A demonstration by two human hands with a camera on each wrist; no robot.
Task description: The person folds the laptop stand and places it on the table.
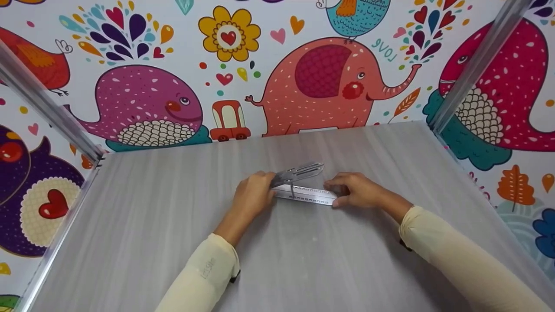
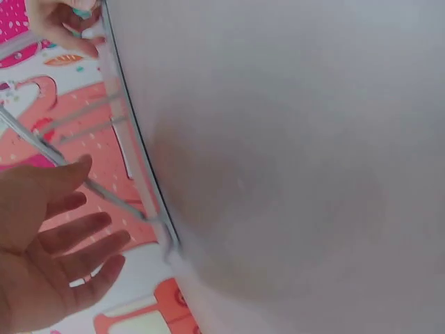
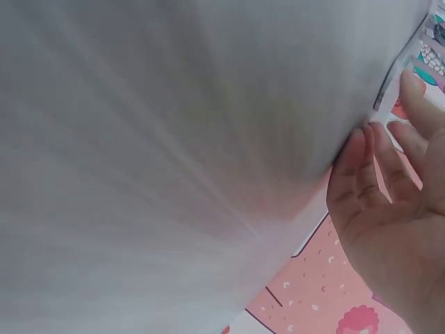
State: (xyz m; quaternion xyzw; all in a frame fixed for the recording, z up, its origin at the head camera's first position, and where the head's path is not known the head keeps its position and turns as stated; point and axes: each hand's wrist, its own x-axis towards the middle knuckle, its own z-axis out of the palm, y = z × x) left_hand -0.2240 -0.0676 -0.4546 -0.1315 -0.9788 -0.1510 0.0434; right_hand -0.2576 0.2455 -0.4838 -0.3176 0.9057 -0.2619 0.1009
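Observation:
A folding metal stand (image 1: 308, 195) with slotted plates rests on the grey table in the head view. Its base plate lies flat, while the upper plate (image 1: 303, 172) slants up from the left end; a dark strut joins the two. My left hand (image 1: 253, 193) is at the hinged end. In the left wrist view its fingers are loosely extended, and the thumb overlaps the slanting frame (image 2: 115, 198). At the opposite end, my right hand (image 1: 360, 190) holds the base plate between its thumb and bent fingers; its exact contact is partly hidden.
The grey tabletop (image 1: 182, 216) extends around the stand. Behind it is a wall (image 1: 243, 82) printed with cartoon animals. Clear posts (image 1: 468, 73) rise at the table's back corners, and a shiny edge strip (image 1: 56, 251) runs along the left side.

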